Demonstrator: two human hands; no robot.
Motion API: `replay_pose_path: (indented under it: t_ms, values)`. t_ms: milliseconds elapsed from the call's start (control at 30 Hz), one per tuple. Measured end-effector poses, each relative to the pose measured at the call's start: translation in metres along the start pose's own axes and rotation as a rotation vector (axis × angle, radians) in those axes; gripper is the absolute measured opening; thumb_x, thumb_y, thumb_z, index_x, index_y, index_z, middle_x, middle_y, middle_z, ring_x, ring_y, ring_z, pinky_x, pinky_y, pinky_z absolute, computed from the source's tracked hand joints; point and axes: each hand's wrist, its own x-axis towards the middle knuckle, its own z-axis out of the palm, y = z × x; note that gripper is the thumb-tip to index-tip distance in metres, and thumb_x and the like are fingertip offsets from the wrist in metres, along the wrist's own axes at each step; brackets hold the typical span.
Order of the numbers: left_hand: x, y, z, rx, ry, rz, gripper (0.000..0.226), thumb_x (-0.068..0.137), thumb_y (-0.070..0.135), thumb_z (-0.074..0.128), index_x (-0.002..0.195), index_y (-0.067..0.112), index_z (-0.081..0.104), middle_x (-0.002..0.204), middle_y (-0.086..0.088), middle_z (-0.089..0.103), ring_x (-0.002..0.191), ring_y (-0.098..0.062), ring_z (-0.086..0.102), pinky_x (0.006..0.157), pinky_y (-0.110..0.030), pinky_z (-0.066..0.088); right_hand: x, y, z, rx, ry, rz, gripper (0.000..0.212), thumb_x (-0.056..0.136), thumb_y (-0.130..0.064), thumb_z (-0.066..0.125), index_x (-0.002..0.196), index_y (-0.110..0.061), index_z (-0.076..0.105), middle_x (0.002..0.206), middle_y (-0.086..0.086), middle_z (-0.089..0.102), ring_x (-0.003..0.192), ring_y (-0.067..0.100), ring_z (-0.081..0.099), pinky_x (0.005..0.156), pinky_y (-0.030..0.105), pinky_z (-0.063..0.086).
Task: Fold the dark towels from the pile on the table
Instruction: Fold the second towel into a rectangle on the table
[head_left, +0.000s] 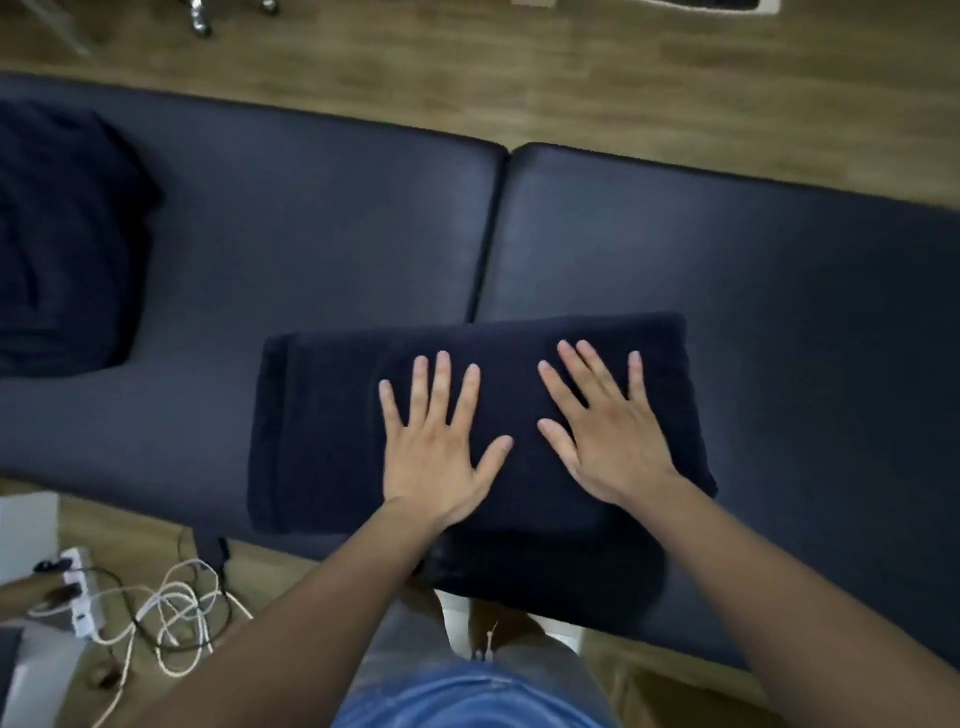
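A folded dark navy towel (322, 431) lies flat as a rectangle on the dark padded table (311, 234), close to its near edge. My left hand (436, 447) presses flat on the towel's middle with fingers spread and straight. Just right of it, my right hand (608, 431) lies flat on the same towel, fingers spread too. A pile of dark towels (62, 239) sits crumpled at the table's far left. Part of the towel seems to hang over the near edge below my wrists.
The table has two padded sections split by a seam (493, 234). On the wooden floor at lower left lie a white power strip (78, 592) and tangled cables (176, 623). Chair castors (200, 21) show at the top.
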Motion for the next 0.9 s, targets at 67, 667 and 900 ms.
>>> replay_pose_path:
  t_ms: [67, 667, 900]
  values:
    - [-0.007, -0.022, 0.003, -0.010, 0.017, -0.079, 0.084, 0.093, 0.070, 0.019, 0.159, 0.020, 0.009, 0.167, -0.011, -0.001, 0.153, -0.031, -0.009, 0.119, -0.062, -0.004, 0.009, -0.011, -0.004, -0.014, -0.020, -0.001, 0.068, 0.098, -0.056, 0.018, 0.156, -0.020, 0.020, 0.165, 0.008, 0.013, 0.153, 0.025, 0.004, 0.118, 0.063, 0.001]
    - [0.005, -0.120, -0.016, -0.617, 0.099, -0.602, 0.086, 0.099, 0.052, 0.042, 0.157, 0.008, -0.004, 0.167, -0.010, -0.004, 0.154, -0.021, -0.006, 0.124, -0.048, 0.001, 0.103, -0.094, -0.029, 0.037, -0.158, -0.065, 0.082, 0.091, -0.065, 0.001, 0.158, -0.019, 0.009, 0.166, 0.005, 0.010, 0.153, 0.019, -0.002, 0.121, 0.054, -0.007]
    - [0.025, -0.172, -0.025, -1.018, 0.047, -0.610, 0.082, 0.085, 0.038, 0.074, 0.154, 0.019, 0.033, 0.147, -0.002, 0.051, 0.140, -0.022, 0.041, 0.115, -0.036, 0.036, 0.162, -0.155, -0.053, 0.204, -0.332, -0.207, 0.086, 0.093, -0.067, 0.040, 0.157, -0.017, 0.014, 0.161, 0.004, 0.027, 0.146, 0.022, 0.029, 0.119, 0.040, 0.025]
